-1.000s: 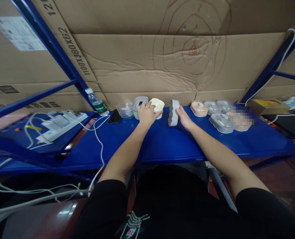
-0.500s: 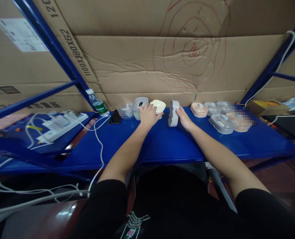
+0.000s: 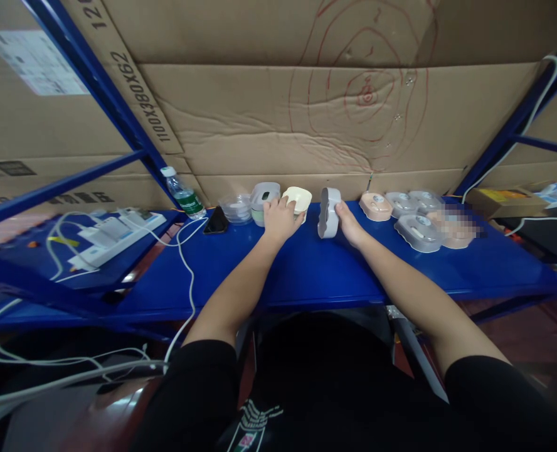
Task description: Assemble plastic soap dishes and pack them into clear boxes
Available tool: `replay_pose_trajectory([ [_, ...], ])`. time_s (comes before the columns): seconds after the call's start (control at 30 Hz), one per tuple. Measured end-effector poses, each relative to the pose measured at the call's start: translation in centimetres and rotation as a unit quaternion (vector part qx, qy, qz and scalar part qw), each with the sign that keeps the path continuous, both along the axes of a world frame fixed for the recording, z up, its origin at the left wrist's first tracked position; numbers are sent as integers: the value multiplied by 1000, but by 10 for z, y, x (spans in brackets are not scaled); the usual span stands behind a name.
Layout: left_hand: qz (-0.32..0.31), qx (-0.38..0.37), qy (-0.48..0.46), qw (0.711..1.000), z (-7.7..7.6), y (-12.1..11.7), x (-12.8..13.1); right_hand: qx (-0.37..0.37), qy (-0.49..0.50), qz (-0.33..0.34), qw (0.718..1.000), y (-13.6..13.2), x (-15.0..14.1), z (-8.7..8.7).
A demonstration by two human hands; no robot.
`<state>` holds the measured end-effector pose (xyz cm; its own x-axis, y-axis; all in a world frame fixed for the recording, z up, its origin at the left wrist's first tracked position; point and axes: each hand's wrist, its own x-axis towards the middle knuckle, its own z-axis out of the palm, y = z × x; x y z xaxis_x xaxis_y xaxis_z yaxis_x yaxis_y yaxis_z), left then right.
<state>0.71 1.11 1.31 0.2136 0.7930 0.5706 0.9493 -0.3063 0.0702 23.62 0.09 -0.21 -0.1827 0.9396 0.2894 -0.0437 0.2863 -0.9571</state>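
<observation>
My right hand [image 3: 349, 226] grips a light grey plastic shell [image 3: 328, 213] with a wavy rim. The shell stands on edge, its rim facing left. On the left, my left hand [image 3: 281, 220] has its fingers curled over the near left side of cream-coloured plastic shells [image 3: 298, 198], which seem to be stacked. Just left of that hand is a stack of grey and pale green shells [image 3: 265, 193], partly covered by my fingers. Clear plastic covers [image 3: 237, 207] lie nested further left. A gap of blue tabletop separates my two hands.
Peach and grey lidded cases [image 3: 417, 233] stand on the right of the blue table [image 3: 325, 276]. At left are a phone [image 3: 216, 221], a water bottle [image 3: 184, 196], a white cable [image 3: 190, 276] and a power strip [image 3: 118, 237]. Cardboard [image 3: 241, 113] walls the back.
The grey shell in my right hand has turned slightly, showing more of its wavy rim. My left hand stays on the cream shells. The view has shifted very slightly.
</observation>
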Motion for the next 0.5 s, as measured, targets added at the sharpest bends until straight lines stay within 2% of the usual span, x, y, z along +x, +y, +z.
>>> replay_pose_trajectory([
  [0.5,10,-23,22,999,-2,5,-4,6,4,1,1000,-2,-2,2],
])
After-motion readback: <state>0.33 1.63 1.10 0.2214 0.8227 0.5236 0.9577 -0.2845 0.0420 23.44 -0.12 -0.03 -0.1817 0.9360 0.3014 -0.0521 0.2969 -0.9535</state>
